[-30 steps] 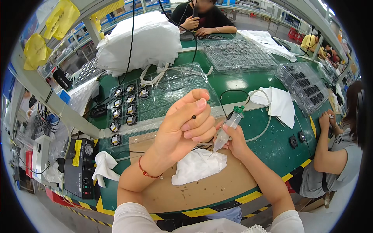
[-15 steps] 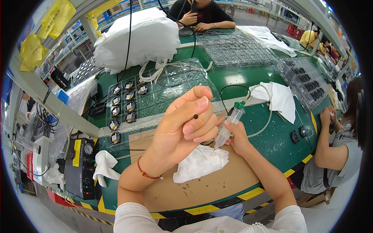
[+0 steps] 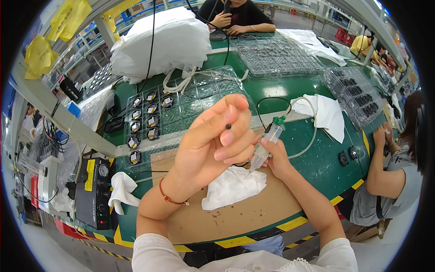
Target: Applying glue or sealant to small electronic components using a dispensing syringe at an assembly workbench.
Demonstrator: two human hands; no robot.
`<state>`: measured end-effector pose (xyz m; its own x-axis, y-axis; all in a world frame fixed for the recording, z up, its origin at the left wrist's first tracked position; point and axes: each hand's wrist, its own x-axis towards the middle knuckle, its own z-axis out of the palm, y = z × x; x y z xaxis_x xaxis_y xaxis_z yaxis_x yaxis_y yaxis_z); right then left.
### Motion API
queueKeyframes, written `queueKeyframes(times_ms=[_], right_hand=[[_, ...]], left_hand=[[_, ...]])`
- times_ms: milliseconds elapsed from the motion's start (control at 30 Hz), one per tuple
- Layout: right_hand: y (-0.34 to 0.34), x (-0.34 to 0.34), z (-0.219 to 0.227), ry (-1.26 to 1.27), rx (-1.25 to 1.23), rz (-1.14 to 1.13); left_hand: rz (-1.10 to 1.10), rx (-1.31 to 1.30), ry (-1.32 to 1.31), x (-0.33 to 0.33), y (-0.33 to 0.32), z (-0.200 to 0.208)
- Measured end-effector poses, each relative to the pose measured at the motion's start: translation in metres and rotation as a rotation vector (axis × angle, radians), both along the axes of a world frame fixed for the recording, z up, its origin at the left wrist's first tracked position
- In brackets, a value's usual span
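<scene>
My left hand (image 3: 206, 145) is raised over the work area, fingers curled. A small black round piece (image 3: 228, 127) shows between its thumb and fingers. What else those fingers may hold is hidden. To the right, my right hand (image 3: 278, 158) grips a clear dispensing syringe (image 3: 267, 145) with a green cap and a pale filling. The syringe slants, its thin needle pointing down at a crumpled white cloth (image 3: 231, 190). That cloth lies on a stained brown cardboard sheet (image 3: 267, 217), below my hands.
Left of centre, a clear compartment tray (image 3: 195, 97) holds several round black parts (image 3: 152, 121). A black dispenser box (image 3: 94, 192) stands at left near a white cloth (image 3: 122, 190). Two black parts (image 3: 343, 158) lie at right. A co-worker (image 3: 385, 177) sits at the right edge.
My left hand has turned slightly, and the black piece sits a little higher, nearer the thumb tip. My right hand and the syringe have hardly moved.
</scene>
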<state>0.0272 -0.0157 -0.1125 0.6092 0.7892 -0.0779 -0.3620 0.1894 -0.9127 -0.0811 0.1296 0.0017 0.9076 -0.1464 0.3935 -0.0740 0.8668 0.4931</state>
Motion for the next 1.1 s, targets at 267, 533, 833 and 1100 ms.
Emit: queueKeyframes(times_ms=[267,533,833,1100], right_hand=[[0.0,0.002,-0.003,-0.071,-0.035,-0.003],[0.0,0.007,-0.006,-0.065,-0.016,-0.008],[0.0,0.002,-0.002,-0.092,-0.032,-0.017],[0.001,0.002,-0.001,-0.107,-0.036,-0.019]], left_hand=[[0.027,0.143,-0.315,-0.022,0.013,0.026],[0.195,0.142,-0.531,-0.041,0.002,0.026],[0.492,0.225,-0.583,-0.055,0.007,0.012],[0.761,0.282,-0.561,-0.062,0.0,-0.011]])
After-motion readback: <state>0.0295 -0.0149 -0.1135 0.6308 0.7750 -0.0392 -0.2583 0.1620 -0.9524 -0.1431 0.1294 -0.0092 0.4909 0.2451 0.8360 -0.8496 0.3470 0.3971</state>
